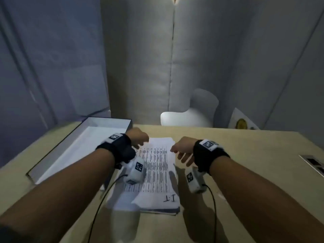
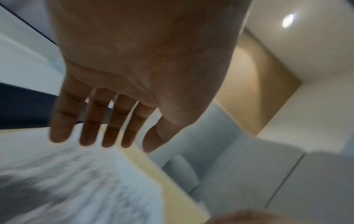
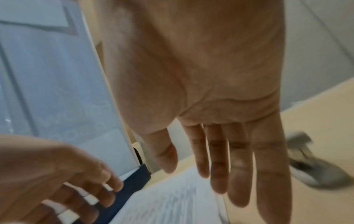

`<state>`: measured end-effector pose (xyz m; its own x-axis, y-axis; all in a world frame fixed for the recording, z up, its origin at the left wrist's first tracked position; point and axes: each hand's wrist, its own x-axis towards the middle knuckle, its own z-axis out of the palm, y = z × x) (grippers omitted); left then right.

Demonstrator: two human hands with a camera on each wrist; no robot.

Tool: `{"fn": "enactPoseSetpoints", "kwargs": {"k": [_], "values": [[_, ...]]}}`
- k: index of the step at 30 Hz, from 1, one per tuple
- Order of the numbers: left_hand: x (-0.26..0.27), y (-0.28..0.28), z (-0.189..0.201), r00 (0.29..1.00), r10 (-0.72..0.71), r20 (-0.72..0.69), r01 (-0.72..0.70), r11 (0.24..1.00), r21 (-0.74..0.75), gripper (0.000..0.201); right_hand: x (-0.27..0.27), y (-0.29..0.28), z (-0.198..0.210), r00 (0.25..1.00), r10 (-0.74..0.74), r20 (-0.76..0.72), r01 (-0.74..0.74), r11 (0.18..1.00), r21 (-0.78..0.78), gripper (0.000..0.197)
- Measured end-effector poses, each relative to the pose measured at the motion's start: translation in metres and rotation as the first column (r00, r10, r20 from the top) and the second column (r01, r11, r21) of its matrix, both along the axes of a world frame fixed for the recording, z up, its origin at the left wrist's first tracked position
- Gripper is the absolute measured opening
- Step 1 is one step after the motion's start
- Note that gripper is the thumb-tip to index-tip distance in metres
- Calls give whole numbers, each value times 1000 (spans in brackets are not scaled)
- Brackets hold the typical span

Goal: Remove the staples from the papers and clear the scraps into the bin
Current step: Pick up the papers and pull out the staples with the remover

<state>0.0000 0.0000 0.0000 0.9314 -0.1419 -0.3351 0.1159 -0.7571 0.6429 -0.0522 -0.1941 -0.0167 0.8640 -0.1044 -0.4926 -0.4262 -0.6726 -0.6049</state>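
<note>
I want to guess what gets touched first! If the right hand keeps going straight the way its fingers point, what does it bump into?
Most likely the papers. The right hand is open, its fingers pointing down at the far end of the sheet. Depth is hard to judge.

You cannot make out any staple on the papers (image 1: 157, 165): the print is streaked by motion blur, and the left wrist view shows only a grey smear there. Your left hand (image 1: 138, 138) hides the stack's far left corner, and the wrist camera pod (image 1: 135, 171) covers part of the left margin. The grey object (image 3: 314, 171) on the table to the right is too blurred to name. At the right edge, a dark-patterned card (image 1: 313, 164) is cut off.
</note>
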Motion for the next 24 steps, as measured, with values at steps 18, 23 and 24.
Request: {"fn": "enactPoseSetpoints", "kwargs": {"k": [18, 23, 24], "values": [[10, 7, -91, 992, 118, -32, -95, 907, 410, 96, 6, 28, -50, 992, -122, -16, 122, 992, 15, 53], [-15, 14, -51, 986, 134, 98, -150, 972, 180, 8, 3, 16, -57, 974, -224, -19, 224, 967, 123, 14], [-14, 15, -51, 972, 204, 115, -217, 970, 106, 15, 3, 13, -61, 969, -246, -19, 246, 957, 155, 20]]}}
